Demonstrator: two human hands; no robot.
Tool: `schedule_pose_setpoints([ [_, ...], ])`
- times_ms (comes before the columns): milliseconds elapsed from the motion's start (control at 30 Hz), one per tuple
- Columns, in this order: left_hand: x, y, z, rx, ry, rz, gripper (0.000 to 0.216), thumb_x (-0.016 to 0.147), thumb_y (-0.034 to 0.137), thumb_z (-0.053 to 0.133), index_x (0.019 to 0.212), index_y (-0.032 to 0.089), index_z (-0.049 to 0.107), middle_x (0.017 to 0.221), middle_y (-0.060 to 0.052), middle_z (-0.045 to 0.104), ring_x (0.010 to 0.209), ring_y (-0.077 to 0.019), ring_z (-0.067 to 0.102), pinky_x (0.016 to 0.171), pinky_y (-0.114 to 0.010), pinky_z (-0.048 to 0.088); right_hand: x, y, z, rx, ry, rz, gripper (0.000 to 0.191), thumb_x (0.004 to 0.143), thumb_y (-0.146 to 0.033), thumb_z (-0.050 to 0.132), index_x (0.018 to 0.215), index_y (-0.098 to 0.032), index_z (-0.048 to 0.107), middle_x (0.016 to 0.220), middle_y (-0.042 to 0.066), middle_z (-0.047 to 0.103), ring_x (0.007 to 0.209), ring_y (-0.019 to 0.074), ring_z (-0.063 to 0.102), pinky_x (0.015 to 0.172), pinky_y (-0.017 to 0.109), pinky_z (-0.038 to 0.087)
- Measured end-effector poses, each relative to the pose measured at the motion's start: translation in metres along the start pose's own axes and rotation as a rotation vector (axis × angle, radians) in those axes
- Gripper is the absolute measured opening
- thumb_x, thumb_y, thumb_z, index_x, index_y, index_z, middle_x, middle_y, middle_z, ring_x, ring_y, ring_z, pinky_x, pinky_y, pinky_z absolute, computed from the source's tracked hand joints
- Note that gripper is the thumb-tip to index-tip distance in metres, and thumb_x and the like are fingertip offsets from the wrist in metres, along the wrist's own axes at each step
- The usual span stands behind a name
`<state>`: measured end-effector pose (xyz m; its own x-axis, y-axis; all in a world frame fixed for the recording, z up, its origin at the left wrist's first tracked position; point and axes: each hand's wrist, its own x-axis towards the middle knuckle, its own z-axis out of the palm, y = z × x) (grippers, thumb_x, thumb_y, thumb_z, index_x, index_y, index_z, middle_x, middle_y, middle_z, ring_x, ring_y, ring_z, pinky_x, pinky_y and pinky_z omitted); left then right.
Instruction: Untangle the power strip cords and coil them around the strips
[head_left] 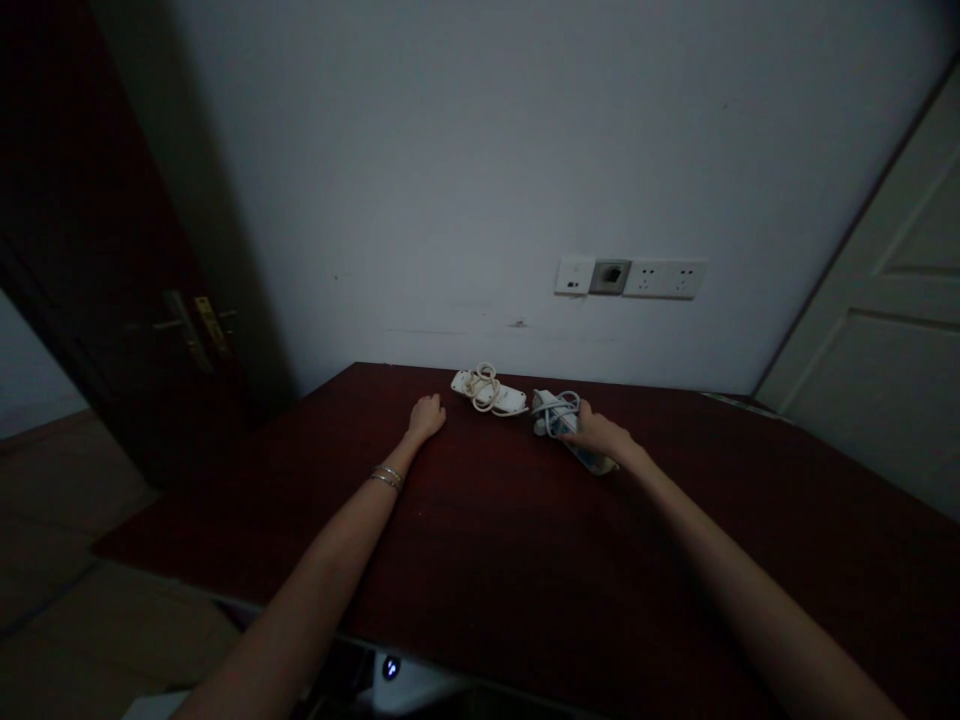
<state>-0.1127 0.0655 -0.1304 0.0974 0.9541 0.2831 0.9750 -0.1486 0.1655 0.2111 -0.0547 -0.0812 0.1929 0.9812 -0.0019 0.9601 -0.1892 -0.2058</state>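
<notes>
Two white power strips lie near the far edge of a dark red table [480, 540]. My right hand [596, 433] is closed round the right power strip [564, 425], which has a grey-white cord wound about it. The left power strip [491, 392], wrapped in a cream cord, lies untouched a short way to the right of my left hand [426, 415]. That hand rests on the table with its fingers curled in, and nothing shows in it. Two bangles sit on my left wrist [388, 476].
A row of wall sockets and a switch plate [631, 277] is set in the white wall above the table. A dark wooden door with a brass handle [187, 325] stands at the left, a white door [885, 330] at the right.
</notes>
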Motion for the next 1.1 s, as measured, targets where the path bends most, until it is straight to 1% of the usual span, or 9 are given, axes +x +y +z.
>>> schedule_pose_setpoints([
  [200,-0.001,0.001,-0.001,0.008,0.01,0.008,0.025,0.085,0.023,0.039,0.103,0.012,0.054,0.108,-0.016,0.059,0.105,-0.0226,0.054,0.088,-0.032,0.041,-0.002,-0.008,0.008,0.002,0.048,0.048,0.078,0.075,-0.05,0.054,0.133,-0.008,0.022,0.112,0.022,0.057,0.102,0.034,0.058,0.078,0.041,0.045],
  [300,-0.003,0.003,-0.004,0.009,0.004,0.0,0.024,0.085,0.023,0.041,0.102,0.013,0.055,0.107,-0.015,0.059,0.103,-0.0224,0.055,0.086,-0.031,0.042,-0.006,-0.011,0.009,0.001,0.065,0.052,0.077,0.075,-0.047,0.054,0.133,-0.009,0.021,0.112,0.021,0.058,0.101,0.0341,0.058,0.078,0.041,0.045],
  [467,-0.007,0.008,-0.01,-0.003,0.002,-0.034,0.024,0.085,0.021,0.041,0.103,0.013,0.055,0.109,-0.015,0.06,0.105,-0.0217,0.056,0.086,-0.03,0.042,-0.017,-0.016,0.004,0.008,0.096,0.062,0.069,0.076,-0.044,0.054,0.129,-0.009,0.027,0.109,0.02,0.06,0.099,0.0329,0.059,0.079,0.04,0.045],
  [567,-0.009,0.014,-0.012,-0.02,0.004,-0.097,0.025,0.083,0.016,0.04,0.102,0.012,0.055,0.109,-0.016,0.061,0.104,-0.0216,0.056,0.085,-0.029,0.043,-0.02,-0.018,0.002,0.026,0.112,0.083,0.066,0.076,-0.046,0.054,0.125,-0.009,0.032,0.108,0.021,0.06,0.099,0.0322,0.059,0.079,0.04,0.045],
  [633,-0.01,0.021,-0.012,-0.036,0.003,-0.155,0.026,0.081,0.013,0.041,0.102,0.01,0.055,0.108,-0.018,0.061,0.105,-0.0231,0.056,0.085,-0.03,0.043,-0.02,-0.018,0.002,0.042,0.124,0.103,0.066,0.074,-0.047,0.056,0.123,-0.008,0.036,0.109,0.021,0.059,0.1,0.0324,0.059,0.079,0.04,0.046],
  [733,-0.011,0.038,-0.011,-0.07,-0.009,-0.232,0.029,0.079,0.016,0.044,0.105,0.007,0.054,0.109,-0.021,0.06,0.108,-0.0276,0.054,0.086,-0.035,0.042,-0.019,-0.018,0.003,0.07,0.135,0.131,0.064,0.072,-0.047,0.058,0.119,-0.008,0.043,0.11,0.022,0.059,0.101,0.0325,0.059,0.079,0.039,0.046],
  [833,-0.014,0.056,-0.011,-0.122,-0.023,-0.263,0.035,0.078,0.02,0.046,0.109,0.006,0.052,0.112,-0.023,0.059,0.111,-0.0311,0.052,0.088,-0.039,0.041,-0.02,-0.016,0.003,0.098,0.135,0.139,0.054,0.07,-0.047,0.06,0.111,-0.011,0.053,0.109,0.019,0.061,0.1,0.0309,0.059,0.079,0.037,0.046],
  [933,-0.02,0.074,-0.011,-0.193,-0.033,-0.234,0.037,0.076,0.021,0.049,0.109,0.006,0.053,0.113,-0.024,0.058,0.111,-0.0319,0.052,0.088,-0.039,0.04,-0.021,-0.014,0.003,0.13,0.149,0.133,0.047,0.069,-0.046,0.061,0.104,-0.015,0.059,0.108,0.016,0.062,0.1,0.0295,0.06,0.079,0.036,0.046],
  [1100,-0.031,0.096,-0.013,-0.357,-0.004,-0.121,0.028,0.074,0.02,0.053,0.099,0.011,0.06,0.11,-0.02,0.061,0.107,-0.0285,0.055,0.087,-0.034,0.041,-0.025,-0.012,0.005,0.223,0.215,0.148,0.05,0.063,-0.045,0.067,0.102,-0.015,0.062,0.106,0.017,0.063,0.1,0.0319,0.059,0.08,0.039,0.045],
])
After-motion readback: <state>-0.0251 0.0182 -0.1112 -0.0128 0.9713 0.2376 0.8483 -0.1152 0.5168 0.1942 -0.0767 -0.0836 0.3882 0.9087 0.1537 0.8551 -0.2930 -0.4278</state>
